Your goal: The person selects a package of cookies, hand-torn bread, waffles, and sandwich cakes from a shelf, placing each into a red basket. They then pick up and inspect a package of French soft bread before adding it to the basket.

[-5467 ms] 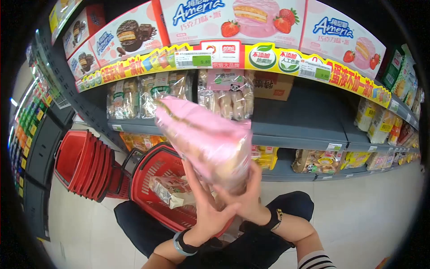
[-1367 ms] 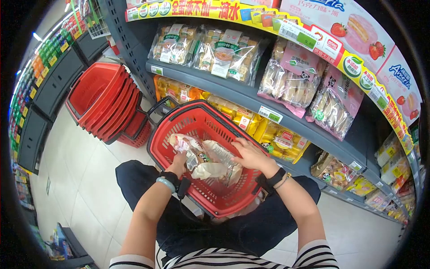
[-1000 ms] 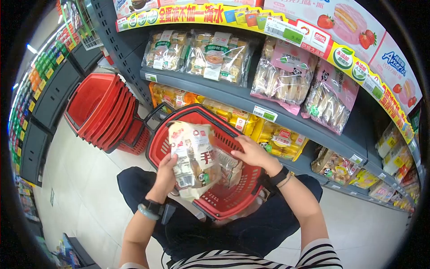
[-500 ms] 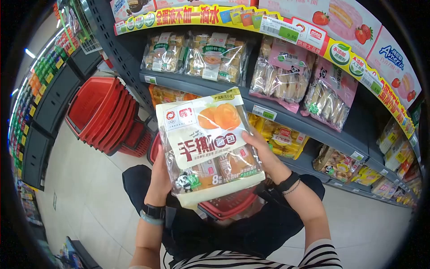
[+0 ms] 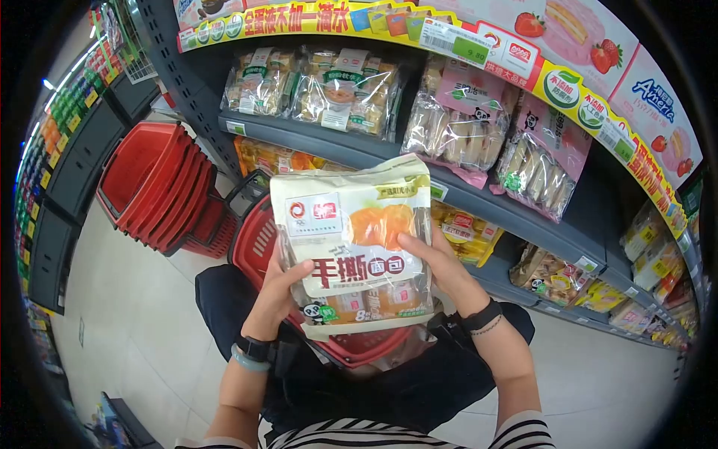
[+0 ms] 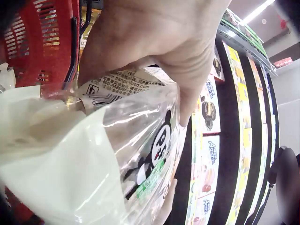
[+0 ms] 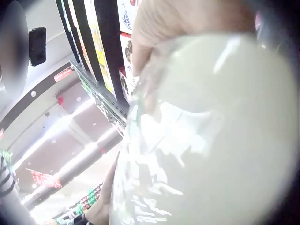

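A cream-and-clear bag of bread [image 5: 351, 254], printed with orange buns and a panda, is held up over the red shopping basket [image 5: 254, 239]. My left hand [image 5: 275, 293] grips its left edge, thumb across the front. On the right edge my right hand [image 5: 447, 271] grips it too, thumb over the bun picture. The left wrist view shows the left hand [image 6: 159, 33] wrapped around the bag's side, close to the panda print. In the right wrist view, the pale bag fills most of the picture below the right hand [image 7: 192, 18]. Much of the basket is hidden behind the bag.
Nested red baskets [image 5: 153, 191] stand on the floor at left. Ahead, a grey shelf [image 5: 329, 142] carries clear bread packs [image 5: 345, 93] and pink sandwich-bread packs [image 5: 460, 123]. Yellow packs [image 5: 467, 232] lie on the lower shelf. Boxes [image 5: 598, 45] line the top.
A pink pack was in my hands at first. Later both hands reached into the basket, lifted the bread bag out and turned its front upright towards me. Now it stands straighter.
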### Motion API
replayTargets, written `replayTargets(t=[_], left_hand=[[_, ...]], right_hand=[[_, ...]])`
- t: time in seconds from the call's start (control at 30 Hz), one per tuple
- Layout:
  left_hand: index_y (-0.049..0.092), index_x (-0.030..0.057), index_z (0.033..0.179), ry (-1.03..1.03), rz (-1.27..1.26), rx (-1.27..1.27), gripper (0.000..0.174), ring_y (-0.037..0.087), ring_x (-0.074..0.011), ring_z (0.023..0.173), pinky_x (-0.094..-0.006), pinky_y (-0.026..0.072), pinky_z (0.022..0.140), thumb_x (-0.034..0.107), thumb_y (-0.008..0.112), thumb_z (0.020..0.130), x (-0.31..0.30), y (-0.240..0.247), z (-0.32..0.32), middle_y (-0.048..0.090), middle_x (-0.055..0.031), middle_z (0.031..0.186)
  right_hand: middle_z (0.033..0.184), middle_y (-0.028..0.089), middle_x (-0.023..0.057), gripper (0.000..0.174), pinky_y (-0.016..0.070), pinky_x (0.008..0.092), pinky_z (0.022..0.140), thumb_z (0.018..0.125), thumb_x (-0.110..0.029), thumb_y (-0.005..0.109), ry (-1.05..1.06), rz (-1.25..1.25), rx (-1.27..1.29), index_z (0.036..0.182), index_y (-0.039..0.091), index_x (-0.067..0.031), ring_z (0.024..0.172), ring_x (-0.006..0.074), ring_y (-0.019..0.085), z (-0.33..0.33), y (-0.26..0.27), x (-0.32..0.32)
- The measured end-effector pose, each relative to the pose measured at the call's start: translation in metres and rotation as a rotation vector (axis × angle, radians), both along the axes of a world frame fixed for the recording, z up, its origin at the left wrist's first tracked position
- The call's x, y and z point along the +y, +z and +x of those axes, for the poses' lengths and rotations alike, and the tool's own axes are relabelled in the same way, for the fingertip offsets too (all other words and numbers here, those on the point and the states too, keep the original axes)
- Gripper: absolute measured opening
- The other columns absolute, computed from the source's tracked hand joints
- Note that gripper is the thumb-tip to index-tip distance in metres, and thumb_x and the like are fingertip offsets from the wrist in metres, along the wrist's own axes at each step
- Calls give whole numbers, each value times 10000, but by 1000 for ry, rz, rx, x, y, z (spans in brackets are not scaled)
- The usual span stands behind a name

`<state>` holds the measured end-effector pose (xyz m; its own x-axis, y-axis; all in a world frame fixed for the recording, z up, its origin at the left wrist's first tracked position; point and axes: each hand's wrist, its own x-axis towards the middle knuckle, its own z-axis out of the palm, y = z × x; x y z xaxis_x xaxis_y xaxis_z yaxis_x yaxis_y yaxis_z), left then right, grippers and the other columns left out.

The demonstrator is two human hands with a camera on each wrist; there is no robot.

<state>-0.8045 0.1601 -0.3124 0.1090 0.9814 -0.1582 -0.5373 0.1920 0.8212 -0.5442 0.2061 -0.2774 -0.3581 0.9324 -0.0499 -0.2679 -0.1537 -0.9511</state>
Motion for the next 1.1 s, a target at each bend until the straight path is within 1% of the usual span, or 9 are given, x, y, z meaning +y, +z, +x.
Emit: replayTargets(t=[0.03, 0.13, 0.3, 0.53, 0.73, 0.8, 0.9, 1.03, 1.1], left_hand=[[298, 34, 1328, 7, 3, 39, 690, 537, -210, 1089, -355, 444, 926, 72, 676, 752, 0, 0, 5, 519, -126, 1212], [340, 25, 1298, 8, -1, 68, 656, 546, -202, 1071, -350, 448, 915, 65, 689, 744, -1, 4, 15, 541, -120, 1184], [361, 10, 1279, -44, 3, 10, 621, 557, -207, 1053, -346, 453, 908, 99, 686, 757, 0, 13, 21, 546, -125, 1178], [367, -24, 1262, -46, -1, 31, 607, 570, -223, 1036, -347, 456, 903, 81, 675, 750, -5, 21, 29, 556, -148, 1160], [382, -4, 1252, -77, 85, 142, 699, 560, -218, 1046, -355, 452, 908, 24, 740, 651, -10, 11, 27, 556, -131, 1146], [381, 5, 1256, -91, 67, 159, 738, 555, -210, 1046, -352, 446, 912, 19, 758, 622, -11, 5, 26, 552, -121, 1144], [384, 1, 1253, -87, 105, 230, 747, 555, -200, 1042, -342, 441, 911, 20, 766, 611, -14, -1, 24, 558, -115, 1128], [390, -3, 1248, -68, 80, 220, 742, 551, -199, 1047, -341, 442, 909, 20, 766, 608, -19, -3, 26, 561, -115, 1124], [395, -7, 1246, -95, 82, 196, 723, 552, -202, 1047, -342, 439, 910, 38, 761, 624, -19, -5, 29, 567, -112, 1117]], right_hand=[[1253, 471, 123, 649, 393, 297, 935, 829, -257, 647, 1, -51, 3, 1326, 324, 6, 1122, 176, 480, 4, -1, 1], [1245, 476, 121, 640, 411, 297, 917, 826, -261, 652, -6, -108, 22, 1318, 337, -1, 1103, 174, 495, 13, 0, 1], [1279, 457, 131, 680, 402, 315, 952, 847, -372, 616, 25, -174, 114, 1331, 316, -2, 1152, 197, 473, 26, -4, -4], [1295, 445, 133, 676, 369, 328, 983, 862, -356, 602, 53, -190, 123, 1347, 298, 3, 1186, 193, 440, 35, -5, -7], [1264, 482, 88, 620, 346, 312, 984, 864, -399, 575, -128, 59, 230, 1316, 372, -26, 1175, 175, 450, 51, 12, 3], [1206, 529, 84, 519, 389, 294, 933, 874, -330, 579, -57, 128, 269, 1259, 437, -13, 1099, 149, 503, 55, 14, 9], [1021, 622, 50, 321, 446, 222, 804, 862, -154, 604, -96, 41, 23, 1129, 543, 14, 907, 95, 580, 54, 22, 6], [954, 638, 45, 232, 457, 223, 757, 854, -142, 621, -120, 4, -64, 1032, 595, 3, 849, 81, 583, 52, 16, 4], [894, 644, 39, 162, 463, 213, 698, 859, -134, 617, -238, 213, -20, 955, 615, -3, 784, 65, 581, 52, 14, 2]])
